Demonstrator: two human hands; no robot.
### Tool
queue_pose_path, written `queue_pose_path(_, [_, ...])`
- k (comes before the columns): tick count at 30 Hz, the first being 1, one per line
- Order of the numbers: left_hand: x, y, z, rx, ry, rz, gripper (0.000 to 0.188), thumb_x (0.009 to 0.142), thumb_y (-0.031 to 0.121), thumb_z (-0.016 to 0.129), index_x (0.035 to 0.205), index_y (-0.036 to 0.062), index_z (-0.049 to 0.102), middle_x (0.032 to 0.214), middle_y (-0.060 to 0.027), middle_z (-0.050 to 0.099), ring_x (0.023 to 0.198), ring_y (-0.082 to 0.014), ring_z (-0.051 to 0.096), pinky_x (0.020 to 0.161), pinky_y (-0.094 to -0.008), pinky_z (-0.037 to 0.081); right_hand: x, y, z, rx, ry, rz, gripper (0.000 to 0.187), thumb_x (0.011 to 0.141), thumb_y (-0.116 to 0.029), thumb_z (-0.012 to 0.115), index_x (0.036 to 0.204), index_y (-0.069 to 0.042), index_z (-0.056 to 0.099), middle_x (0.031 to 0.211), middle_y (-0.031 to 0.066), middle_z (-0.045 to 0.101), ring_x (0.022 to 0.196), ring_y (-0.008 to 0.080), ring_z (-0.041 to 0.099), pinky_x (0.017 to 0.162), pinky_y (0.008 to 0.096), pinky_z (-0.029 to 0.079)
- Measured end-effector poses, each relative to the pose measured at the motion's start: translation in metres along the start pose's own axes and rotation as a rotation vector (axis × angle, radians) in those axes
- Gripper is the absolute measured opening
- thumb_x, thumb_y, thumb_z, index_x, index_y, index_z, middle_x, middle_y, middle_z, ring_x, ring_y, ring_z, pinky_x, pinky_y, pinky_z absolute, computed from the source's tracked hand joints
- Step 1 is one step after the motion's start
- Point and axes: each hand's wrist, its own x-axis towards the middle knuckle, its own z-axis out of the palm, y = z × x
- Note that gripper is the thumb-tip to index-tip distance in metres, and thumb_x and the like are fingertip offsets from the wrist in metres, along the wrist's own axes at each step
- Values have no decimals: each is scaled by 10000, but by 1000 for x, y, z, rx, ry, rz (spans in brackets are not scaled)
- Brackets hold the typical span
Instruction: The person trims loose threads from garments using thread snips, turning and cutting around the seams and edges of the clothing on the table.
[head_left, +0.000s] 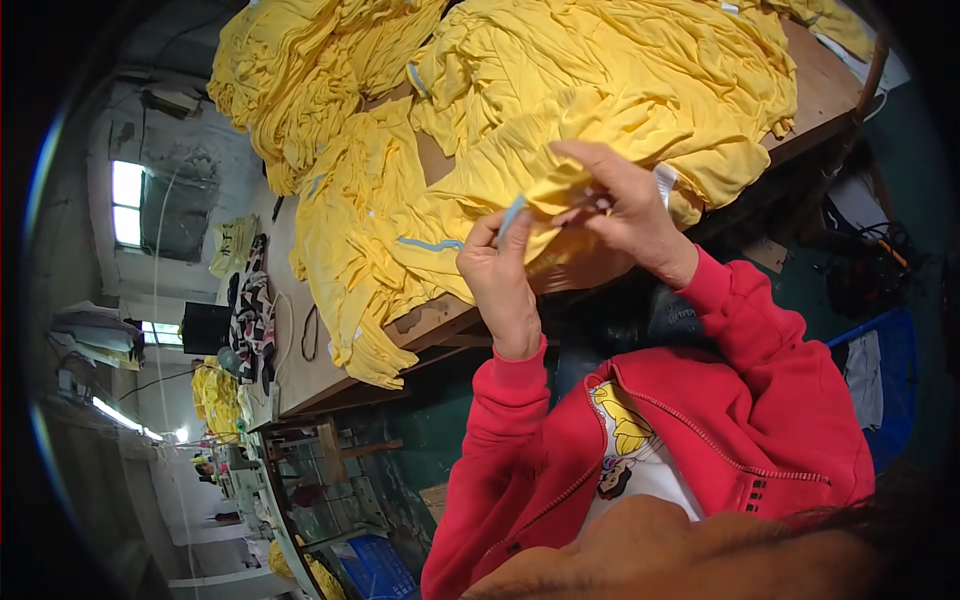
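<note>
My left hand pinches the edge of a yellow garment between thumb and fingers, at a short light-blue strip. To its right, my right hand is closed round a small dark tool, partly hidden by the fingers and blurred. That tool is close to the raised cloth; whether it touches cannot be told. A longer blue strip shows on the cloth left of my left hand. A white tag shows beside my right wrist.
Large heaps of yellow garments cover most of the wooden table. Dark patterned cloth lies at its left end. A blue basket with grey cloth stands on the floor at right. Another blue crate is at lower left.
</note>
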Motion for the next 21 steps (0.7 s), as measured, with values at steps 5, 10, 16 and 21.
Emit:
queue_pose_path(5, [5,14,-14,593,-151,230,144,787,-16,701,926,11,675,783,-55,659,700,-151,596,688,-265,444,8,-8,-6,44,-166,109,329,716,172,481,944,31,673,775,23,633,735,83,562,643,232,464])
queue_pose_path(10, [27,-3,-62,1109,-136,425,123,784,65,721,893,42,669,790,-102,633,723,-284,566,722,-381,402,31,-8,-61,253,215,232,181,834,84,522,914,20,670,785,-31,606,756,54,543,695,195,441])
queue_pose_path(16, [34,-18,-73,83,-164,-205,154,896,131,713,928,3,634,754,33,559,666,-35,464,608,-193,348,45,2,-95,92,161,411,43,876,-100,682,879,-59,668,691,-96,515,571,-12,367,510,187,256])
queue_pose_path(21, [30,-37,-86,369,-245,-107,258,845,109,739,1052,-4,635,825,-35,607,764,-120,545,714,-249,430,34,10,-91,233,182,464,76,865,24,615,906,0,675,764,-35,595,609,25,455,554,177,347])
